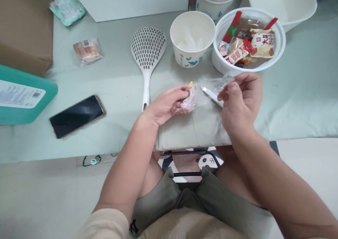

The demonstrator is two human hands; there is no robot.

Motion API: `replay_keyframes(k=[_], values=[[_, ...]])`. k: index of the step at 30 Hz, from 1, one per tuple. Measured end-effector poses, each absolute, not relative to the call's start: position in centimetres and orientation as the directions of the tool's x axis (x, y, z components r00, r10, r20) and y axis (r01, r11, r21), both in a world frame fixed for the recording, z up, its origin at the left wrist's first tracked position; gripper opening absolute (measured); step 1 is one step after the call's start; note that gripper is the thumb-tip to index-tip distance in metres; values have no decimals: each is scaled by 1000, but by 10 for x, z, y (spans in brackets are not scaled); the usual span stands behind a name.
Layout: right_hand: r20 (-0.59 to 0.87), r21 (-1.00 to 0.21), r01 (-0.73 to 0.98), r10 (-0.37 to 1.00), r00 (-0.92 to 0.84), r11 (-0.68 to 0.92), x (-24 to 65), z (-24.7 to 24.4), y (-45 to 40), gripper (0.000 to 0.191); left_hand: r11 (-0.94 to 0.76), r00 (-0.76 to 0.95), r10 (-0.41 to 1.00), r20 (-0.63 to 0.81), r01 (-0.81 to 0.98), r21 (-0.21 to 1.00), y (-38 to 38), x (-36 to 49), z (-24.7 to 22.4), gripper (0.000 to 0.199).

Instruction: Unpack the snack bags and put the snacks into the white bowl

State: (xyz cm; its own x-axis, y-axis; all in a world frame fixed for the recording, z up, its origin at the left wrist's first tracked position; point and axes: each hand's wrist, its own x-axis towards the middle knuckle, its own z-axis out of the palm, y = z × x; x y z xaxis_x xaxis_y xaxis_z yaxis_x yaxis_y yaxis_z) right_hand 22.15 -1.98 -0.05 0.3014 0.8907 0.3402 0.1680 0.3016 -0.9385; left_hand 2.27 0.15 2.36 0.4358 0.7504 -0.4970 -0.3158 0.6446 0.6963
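Observation:
My left hand (171, 101) is closed on a small packet (188, 103) in clear plastic, with pink and yellow showing inside. Thin clear plastic film (220, 82) stretches from around the packet toward my right hand (241, 96), whose fingertips pinch its far end. Whether film and packet are one piece I cannot tell. Under the film, beside my right fingers, is a white utility knife (211, 94), partly hidden by that hand. Just behind stand a paper cup (192, 52) with whitish plastic inside and a white bowl (219, 61) of wrapped snacks.
A grey slotted skimmer (148, 49) lies left of the cup. Further left are a phone (77, 116), a wrapped snack (87, 51), a green packet (68, 9), a teal container (39, 107) and a cardboard box (25, 24). Stacked cups (215, 1) and a white tub (298, 12) stand behind.

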Motion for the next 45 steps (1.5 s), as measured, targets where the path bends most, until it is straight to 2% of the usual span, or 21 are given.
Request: replay_keyframes(k=[2, 4, 7, 9, 14, 20, 23, 26, 28, 30, 33, 36, 38, 41, 43, 45], values=[[488, -857, 320, 836, 252, 404, 221, 0, -23, 13, 637, 435, 762, -479, -372, 676, 2, 23, 24, 20], [609, -724, 450, 791, 60, 523, 219, 1, -28, 17, 649, 440, 757, -483, -417, 637, 2, 23, 25, 20], [652, -556, 529, 731, -201, 641, 214, -1, -32, 30, 667, 472, 741, -477, -434, 606, 1, 23, 24, 17], [651, -521, 556, 723, -232, 647, 210, -3, -32, 29, 668, 503, 735, -454, -420, 615, 0, 24, 23, 15], [628, -540, 565, 745, -222, 624, 209, -1, -28, 14, 677, 500, 725, -474, -393, 622, -1, 24, 22, 14], [591, -657, 519, 801, -95, 547, 213, 4, -29, 10, 677, 427, 734, -527, -407, 613, 1, 22, 24, 19], [491, -792, 427, 871, 22, 436, 214, -3, -27, 16, 691, 456, 721, -522, -413, 594, 4, 20, 21, 21], [369, -913, 244, 916, 155, 327, 217, -17, -21, 20, 708, 490, 701, -518, -395, 585, 6, 17, 17, 25], [311, -949, 123, 929, 198, 292, 221, -28, -15, 22, 715, 513, 692, -508, -385, 584, 6, 16, 16, 26], [268, -963, 74, 940, 211, 258, 225, -36, -9, 22, 719, 534, 685, -495, -385, 579, 6, 15, 15, 28], [275, -962, 95, 908, 316, 258, 226, -35, -7, 15, 728, 547, 677, -493, -396, 560, 5, 17, 16, 31], [414, -910, 198, 814, 407, 364, 221, -20, -16, 14, 719, 539, 689, -485, -422, 553, 4, 19, 16, 32], [516, -848, 312, 801, 304, 428, 217, -10, -25, 22, 705, 538, 702, -468, -430, 564, 4, 20, 16, 32], [532, -795, 409, 839, 116, 448, 211, -1, -33, 42, 703, 565, 692, -449, -385, 598, 3, 20, 16, 34], [504, -797, 435, 859, 94, 420, 212, -2, -33, 48, 702, 591, 677, -439, -338, 627, 1, 20, 15, 35], [471, -814, 443, 873, 128, 375, 215, -7, -29, 41, 699, 611, 663, -432, -297, 651, -1, 20, 15, 36]])
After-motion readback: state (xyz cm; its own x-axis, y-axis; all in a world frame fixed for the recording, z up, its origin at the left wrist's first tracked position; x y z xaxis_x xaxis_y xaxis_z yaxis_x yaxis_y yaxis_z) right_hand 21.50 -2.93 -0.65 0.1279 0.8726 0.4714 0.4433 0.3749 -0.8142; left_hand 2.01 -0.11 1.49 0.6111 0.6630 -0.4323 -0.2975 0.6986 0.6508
